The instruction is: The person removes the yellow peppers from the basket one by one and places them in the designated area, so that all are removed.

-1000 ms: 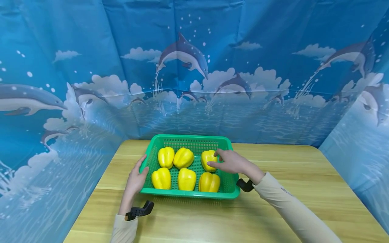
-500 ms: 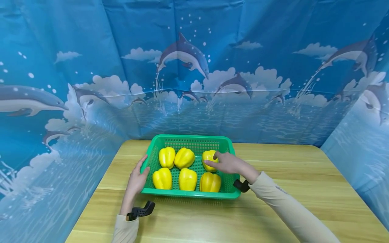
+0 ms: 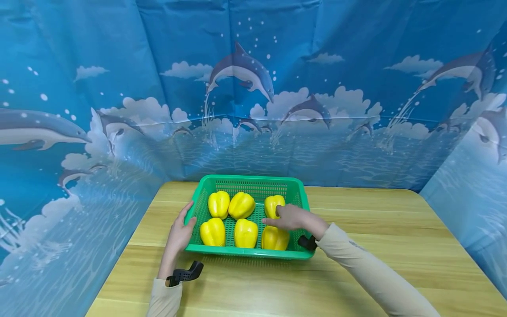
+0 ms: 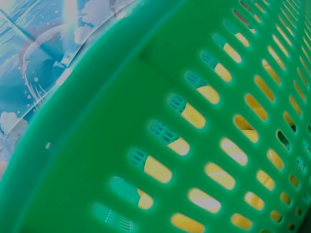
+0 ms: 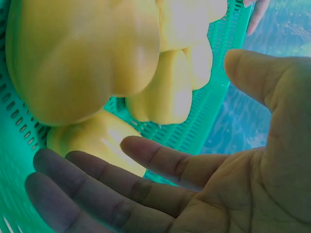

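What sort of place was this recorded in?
Probably a makeshift indoor recording booth: a creased dolphin-print backdrop surrounds a wood-grain table, and black wrist devices are worn for the work.

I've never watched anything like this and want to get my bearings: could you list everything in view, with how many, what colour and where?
Bell peppers: 6, yellow, in the basket, two rows of three
Basket: 1, green, on the table, near its far edge
Table: 1, light wood colour, under the basket
Backdrop: blue with printed dolphins, behind the table and along its sides; number of sheets unclear
Wrist devices: 2, black, one at each wrist
Sleeves: 2, beige, on the forearms
Left hand: 1, bare, at the basket's left rim
Right hand: 1, bare, over the right-hand peppers, holding nothing
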`<act>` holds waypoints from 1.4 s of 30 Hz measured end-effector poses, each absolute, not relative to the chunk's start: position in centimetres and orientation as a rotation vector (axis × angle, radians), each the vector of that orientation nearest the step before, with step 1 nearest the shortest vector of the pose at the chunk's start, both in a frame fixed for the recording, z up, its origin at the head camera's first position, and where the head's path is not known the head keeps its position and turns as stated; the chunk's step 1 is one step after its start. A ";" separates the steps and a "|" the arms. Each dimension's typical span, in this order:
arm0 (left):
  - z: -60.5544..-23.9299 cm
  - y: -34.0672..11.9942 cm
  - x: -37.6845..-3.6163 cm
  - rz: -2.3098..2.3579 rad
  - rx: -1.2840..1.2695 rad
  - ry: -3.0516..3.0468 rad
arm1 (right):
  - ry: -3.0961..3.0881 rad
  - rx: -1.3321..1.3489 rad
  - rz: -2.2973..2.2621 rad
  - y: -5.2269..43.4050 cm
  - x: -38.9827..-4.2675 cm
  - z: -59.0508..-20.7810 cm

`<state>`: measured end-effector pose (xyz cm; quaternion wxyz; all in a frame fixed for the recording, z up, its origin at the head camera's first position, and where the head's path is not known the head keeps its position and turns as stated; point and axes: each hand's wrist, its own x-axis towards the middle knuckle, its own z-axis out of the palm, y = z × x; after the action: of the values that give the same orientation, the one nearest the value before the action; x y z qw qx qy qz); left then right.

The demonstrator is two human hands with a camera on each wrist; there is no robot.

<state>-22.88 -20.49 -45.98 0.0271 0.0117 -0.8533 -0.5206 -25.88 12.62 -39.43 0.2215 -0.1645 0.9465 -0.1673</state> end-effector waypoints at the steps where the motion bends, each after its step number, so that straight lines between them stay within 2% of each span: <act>1: -46.0 -20.5 -22.9 -1.608 0.032 -2.632 | 2.612 -0.450 -0.459 12.5 -25.9 -39.5; 42: -45.9 -20.3 -22.9 -1.575 0.058 -2.640 | 2.453 -0.277 -0.297 10.9 -27.0 -40.9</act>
<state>-22.87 -20.33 -45.93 0.0337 0.0188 -0.8581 -0.5120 -27.01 10.90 -40.86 0.3216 -0.1054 0.9342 -0.1130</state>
